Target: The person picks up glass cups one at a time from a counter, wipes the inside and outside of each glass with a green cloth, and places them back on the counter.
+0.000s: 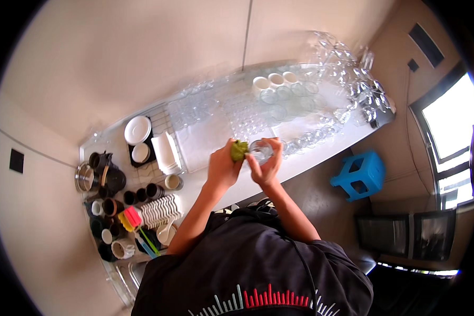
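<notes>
Over the front of a white counter [199,189], my left hand [223,164] grips a bunched olive-green cloth [239,150]. Just beside it, my right hand [268,166] has its fingers curled around a clear drinking glass [261,151]. Cloth and glass are close together; I cannot tell whether they touch. Past my hands stand many small clear glasses [249,122], and a row of clear glasses [308,138] runs along the counter's front edge to the right.
White plates [138,130], rectangular white dishes [166,152], dark cups [155,191] and sponge brushes [132,217] crowd the left side. Stemmed glasses [351,79] cluster at the far right, with white cups [276,80] at the back. A blue plastic stool [361,173] stands on the floor.
</notes>
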Demonstrator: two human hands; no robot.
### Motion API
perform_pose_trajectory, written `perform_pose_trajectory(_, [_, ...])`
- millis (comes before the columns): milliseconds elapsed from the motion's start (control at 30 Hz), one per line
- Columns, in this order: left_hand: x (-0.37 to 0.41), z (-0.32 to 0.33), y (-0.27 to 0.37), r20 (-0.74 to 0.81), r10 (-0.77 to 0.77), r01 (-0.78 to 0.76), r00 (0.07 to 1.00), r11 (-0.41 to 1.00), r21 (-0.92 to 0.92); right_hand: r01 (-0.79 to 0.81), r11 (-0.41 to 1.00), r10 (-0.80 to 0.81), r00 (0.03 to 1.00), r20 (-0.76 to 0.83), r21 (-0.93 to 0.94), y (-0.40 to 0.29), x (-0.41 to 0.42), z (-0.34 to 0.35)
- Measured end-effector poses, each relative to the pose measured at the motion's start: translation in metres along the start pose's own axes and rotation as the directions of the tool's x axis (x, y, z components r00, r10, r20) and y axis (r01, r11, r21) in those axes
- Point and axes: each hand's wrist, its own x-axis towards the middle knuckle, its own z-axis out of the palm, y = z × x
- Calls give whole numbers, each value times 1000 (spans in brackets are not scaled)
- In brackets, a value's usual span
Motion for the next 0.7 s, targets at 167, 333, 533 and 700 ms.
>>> perform_pose_trajectory(167, [1,13,-17,35,2,1,999,996,-87,-275,961,275,961,-13,-39,-8,1,1])
perform_pose_trajectory(333, [5,-22,-35,229,75,-116,971,979,168,-362,927,375,897,234,-98,-8,10,3])
perform_pose_trajectory(533, [-23,-54,-63,363,-4,83,932,975,-204,-367,929,239,690,683,45,18,23,16])
perform_pose_trajectory(700, [-81,-44,-91,118,-280,303,953,896,-325,-261,963,168,395,903,-66,20,36,54])
